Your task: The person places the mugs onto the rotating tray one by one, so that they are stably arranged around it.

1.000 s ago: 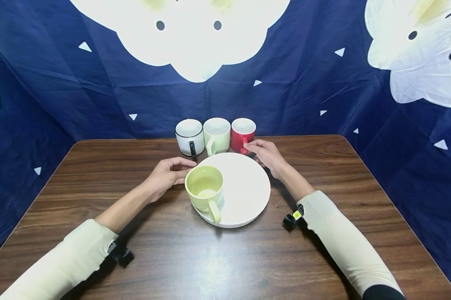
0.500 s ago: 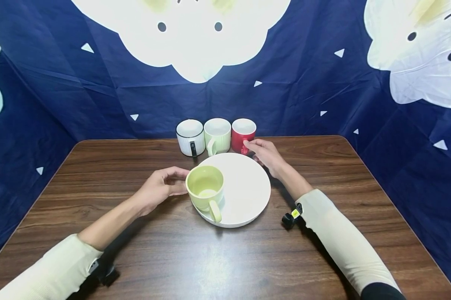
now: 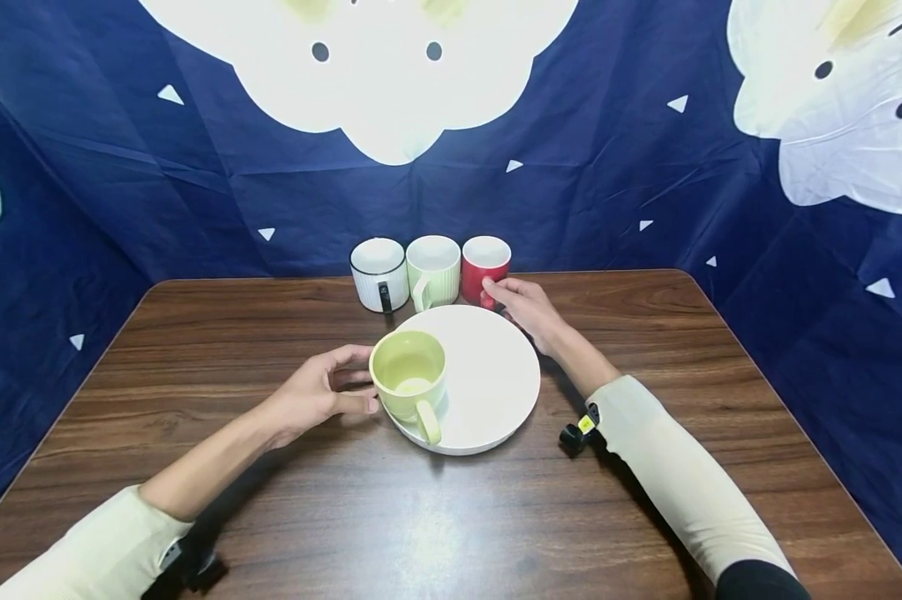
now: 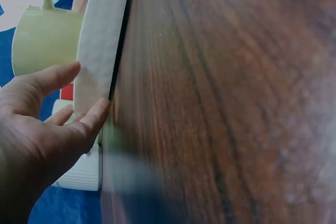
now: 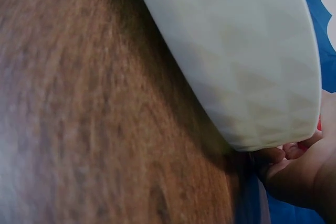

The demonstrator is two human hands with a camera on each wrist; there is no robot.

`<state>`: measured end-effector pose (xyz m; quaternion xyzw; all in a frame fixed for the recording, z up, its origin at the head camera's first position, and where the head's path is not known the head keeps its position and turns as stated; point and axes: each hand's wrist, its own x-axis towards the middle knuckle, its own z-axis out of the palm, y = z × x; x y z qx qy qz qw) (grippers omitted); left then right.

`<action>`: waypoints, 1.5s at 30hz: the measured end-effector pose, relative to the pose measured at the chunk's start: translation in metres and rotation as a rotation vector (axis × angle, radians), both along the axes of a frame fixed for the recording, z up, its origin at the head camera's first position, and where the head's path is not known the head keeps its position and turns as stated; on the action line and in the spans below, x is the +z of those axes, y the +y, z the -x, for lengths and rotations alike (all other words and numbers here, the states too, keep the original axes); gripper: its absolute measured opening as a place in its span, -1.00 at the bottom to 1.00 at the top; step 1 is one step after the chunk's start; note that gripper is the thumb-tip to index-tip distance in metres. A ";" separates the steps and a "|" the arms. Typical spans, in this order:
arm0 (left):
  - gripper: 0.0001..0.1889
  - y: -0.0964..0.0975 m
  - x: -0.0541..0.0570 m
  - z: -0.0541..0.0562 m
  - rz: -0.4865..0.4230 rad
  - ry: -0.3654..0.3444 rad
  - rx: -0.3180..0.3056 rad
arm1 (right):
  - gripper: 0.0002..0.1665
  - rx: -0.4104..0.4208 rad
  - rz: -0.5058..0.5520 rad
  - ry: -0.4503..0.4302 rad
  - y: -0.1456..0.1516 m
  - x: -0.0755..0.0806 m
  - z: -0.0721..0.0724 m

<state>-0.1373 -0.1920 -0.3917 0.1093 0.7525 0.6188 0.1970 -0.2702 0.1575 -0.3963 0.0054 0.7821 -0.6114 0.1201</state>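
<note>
A yellow-green mug [image 3: 408, 375] stands on the left part of a round white stand [image 3: 488, 383], its handle toward me. My left hand [image 3: 319, 390] is at the left side of the mug and stand, thumb and fingers spread apart. In the left wrist view its fingertips [image 4: 101, 107] are right at the stand's patterned side [image 4: 100, 51]. Behind the stand, my right hand [image 3: 528, 310] pinches the handle of a red mug [image 3: 477, 275]. The stand's side hides much of that hand in the right wrist view.
Left of the red mug, a ribbed pale green mug [image 3: 442, 282] and a white mug [image 3: 379, 283] with black rim and handle stand in a row. They are near the back edge of the wooden table [image 3: 308, 517], before a blue cloth backdrop [image 3: 331, 200].
My left hand has drawn back from beside the white mug toward me, along the stand's left side, and its thumb has spread away from the fingers. The mugs stay in place.
</note>
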 end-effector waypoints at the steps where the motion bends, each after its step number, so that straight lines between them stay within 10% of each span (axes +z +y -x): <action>1: -0.11 0.000 0.001 -0.001 -0.011 -0.009 -0.004 | -0.57 0.002 0.005 0.004 0.000 0.000 0.000; 45: 0.11 0.011 -0.001 0.012 -0.067 -0.044 -0.035 | -0.56 0.085 0.300 -0.084 0.006 -0.003 0.001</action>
